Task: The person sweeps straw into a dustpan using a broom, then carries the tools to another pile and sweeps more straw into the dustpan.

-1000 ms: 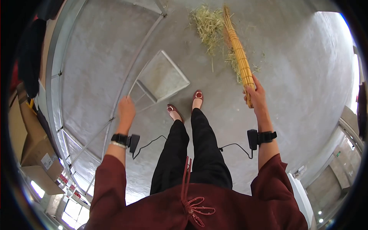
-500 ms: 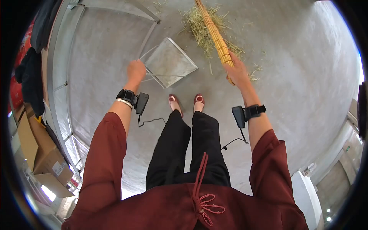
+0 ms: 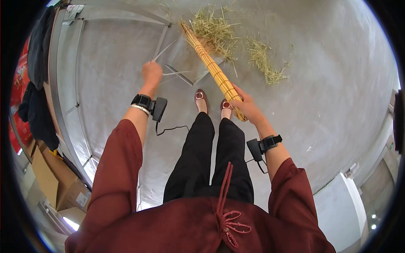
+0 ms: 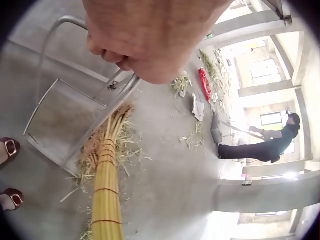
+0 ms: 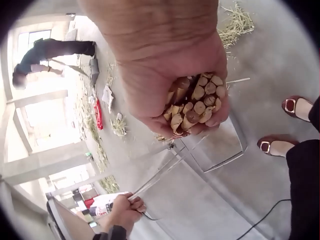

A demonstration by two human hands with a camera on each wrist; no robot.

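Note:
My right hand grips the thick end of a bundled stalk broom, its cut ends showing in the right wrist view. The broom's tip lies over a metal dustpan on the floor, by a pile of straw. In the left wrist view the broom reaches the straw at the dustpan. My left hand is curled round the dustpan's thin metal handle.
More straw lies on the floor to the right. A metal frame stands at the left, with cardboard boxes beyond. Another person is farther off in the left wrist view. My shoes are just below the dustpan.
The broom has swung left from the right side, its tip now over the dustpan. Some straw lies nearer the dustpan. My left hand has risen in the view, still holding the handle.

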